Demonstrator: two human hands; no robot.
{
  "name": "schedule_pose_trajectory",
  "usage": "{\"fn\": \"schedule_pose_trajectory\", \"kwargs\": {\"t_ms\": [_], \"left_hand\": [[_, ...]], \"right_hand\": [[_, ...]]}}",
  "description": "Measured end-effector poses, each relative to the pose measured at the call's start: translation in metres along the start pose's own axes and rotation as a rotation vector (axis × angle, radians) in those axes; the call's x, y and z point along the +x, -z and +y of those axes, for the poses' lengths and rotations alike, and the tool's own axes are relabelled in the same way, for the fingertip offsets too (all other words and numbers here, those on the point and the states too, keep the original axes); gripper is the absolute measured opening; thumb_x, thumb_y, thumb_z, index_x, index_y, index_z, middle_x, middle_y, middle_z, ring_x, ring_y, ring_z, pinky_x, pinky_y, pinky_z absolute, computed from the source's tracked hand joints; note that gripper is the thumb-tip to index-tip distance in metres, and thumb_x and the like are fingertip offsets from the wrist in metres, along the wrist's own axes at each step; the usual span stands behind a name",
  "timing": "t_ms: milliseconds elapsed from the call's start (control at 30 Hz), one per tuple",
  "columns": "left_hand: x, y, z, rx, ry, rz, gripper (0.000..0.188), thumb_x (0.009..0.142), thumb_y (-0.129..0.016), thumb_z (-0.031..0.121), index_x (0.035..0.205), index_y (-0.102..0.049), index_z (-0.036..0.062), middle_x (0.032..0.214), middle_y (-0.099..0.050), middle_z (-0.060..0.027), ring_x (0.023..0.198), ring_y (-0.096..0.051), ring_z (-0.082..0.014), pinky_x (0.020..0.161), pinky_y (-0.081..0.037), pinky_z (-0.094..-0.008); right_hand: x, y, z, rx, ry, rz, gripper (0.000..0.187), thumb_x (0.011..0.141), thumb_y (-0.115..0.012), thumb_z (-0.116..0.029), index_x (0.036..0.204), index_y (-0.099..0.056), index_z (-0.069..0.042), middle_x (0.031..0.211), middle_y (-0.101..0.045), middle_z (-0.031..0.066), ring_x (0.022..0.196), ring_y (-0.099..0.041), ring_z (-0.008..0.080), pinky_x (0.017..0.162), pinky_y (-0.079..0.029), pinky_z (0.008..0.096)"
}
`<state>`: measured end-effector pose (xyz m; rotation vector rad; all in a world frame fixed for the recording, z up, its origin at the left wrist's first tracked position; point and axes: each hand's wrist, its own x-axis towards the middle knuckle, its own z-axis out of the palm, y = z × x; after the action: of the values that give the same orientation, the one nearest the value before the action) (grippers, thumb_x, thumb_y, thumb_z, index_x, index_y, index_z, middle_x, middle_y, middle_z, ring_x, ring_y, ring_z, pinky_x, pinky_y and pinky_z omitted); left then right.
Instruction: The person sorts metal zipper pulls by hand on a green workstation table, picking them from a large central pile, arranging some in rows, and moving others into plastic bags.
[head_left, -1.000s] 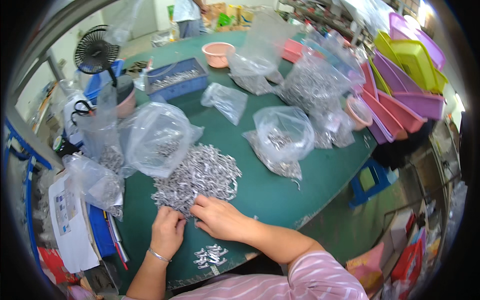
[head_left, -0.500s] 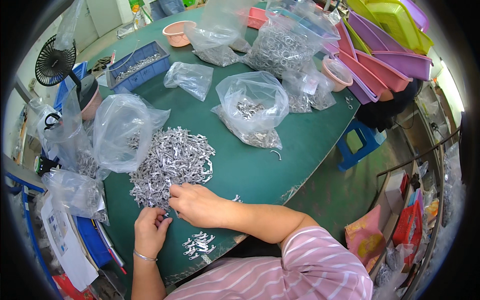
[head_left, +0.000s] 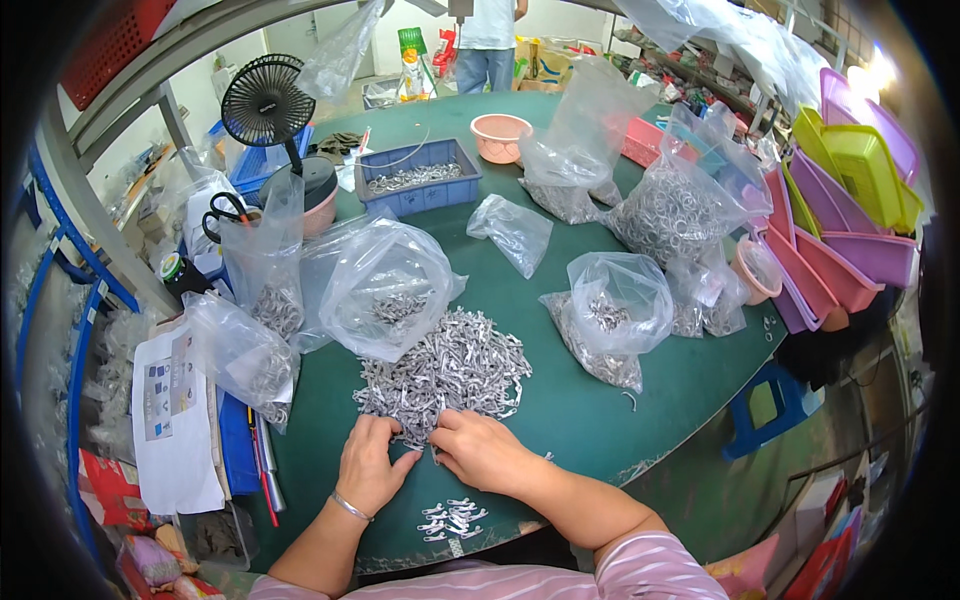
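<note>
A heap of small silver metal pieces [head_left: 455, 362], long with rounded ends, lies on the green table. At its near edge is my left hand [head_left: 372, 468], with a bracelet on the wrist; its fingers are curled against the pieces, and what they hold is hidden. Close beside it, my right hand [head_left: 483, 453] has its fingertips drawn together over a small metal piece, only partly visible below them. Nearer the table edge lies a small separate group of similar metal pieces [head_left: 453, 519]. An opened clear plastic bag [head_left: 388, 285] with more pieces touches the heap's far left side.
Another opened bag [head_left: 618, 310] stands right of the heap. Farther back are a blue bin [head_left: 420, 192], a pink basket [head_left: 500, 138] and a large bag of rings [head_left: 668, 212]. A black fan [head_left: 268, 100] stands at left, stacked colored trays [head_left: 850, 215] at right. A person [head_left: 488, 45] stands beyond.
The view has tilted up and swung left, so the scene sits lower and farther right. Both hands stay at the heap's near edge, with slightly shifted fingers.
</note>
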<state>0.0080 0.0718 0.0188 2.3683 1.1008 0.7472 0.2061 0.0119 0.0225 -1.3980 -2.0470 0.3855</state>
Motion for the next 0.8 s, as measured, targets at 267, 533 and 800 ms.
{"fn": "schedule_pose_trajectory", "kwargs": {"t_ms": [267, 533, 800], "left_hand": [[-0.003, -0.008, -0.002, -0.075, -0.011, -0.014, 0.03, 0.072, -0.083, 0.007, 0.094, -0.063, 0.003, 0.089, -0.061, -0.012, 0.078, -0.063, -0.0299, 0.069, -0.051, -0.0404], [-0.001, -0.014, -0.002, -0.086, -0.061, 0.055, 0.03, 0.072, -0.082, 0.002, 0.095, -0.064, 0.0027, 0.086, -0.061, -0.0096, 0.069, -0.063, -0.0227, 0.063, -0.053, -0.0347], [-0.002, -0.014, 0.002, -0.108, -0.084, 0.026, 0.026, 0.074, -0.079, 0.0, 0.095, -0.063, 0.0033, 0.085, -0.06, -0.0092, 0.068, -0.064, -0.021, 0.062, -0.054, -0.0329]], "right_hand": [[-0.001, -0.003, 0.001, 0.012, -0.007, -0.007, 0.009, 0.081, -0.069, -0.011, 0.085, -0.064, -0.005, 0.09, -0.057, 0.0104, 0.084, -0.061, 0.0309, 0.074, -0.052, 0.0436], [-0.001, -0.001, 0.0, -0.012, -0.005, -0.05, 0.015, 0.083, -0.072, -0.011, 0.096, -0.069, -0.005, 0.09, -0.057, 0.0104, 0.083, -0.061, 0.0315, 0.074, -0.051, 0.0421], [-0.001, 0.001, -0.003, 0.0, -0.001, -0.052, 0.017, 0.083, -0.072, -0.011, 0.099, -0.069, -0.006, 0.092, -0.059, 0.0102, 0.083, -0.06, 0.0319, 0.075, -0.051, 0.0422]]}}
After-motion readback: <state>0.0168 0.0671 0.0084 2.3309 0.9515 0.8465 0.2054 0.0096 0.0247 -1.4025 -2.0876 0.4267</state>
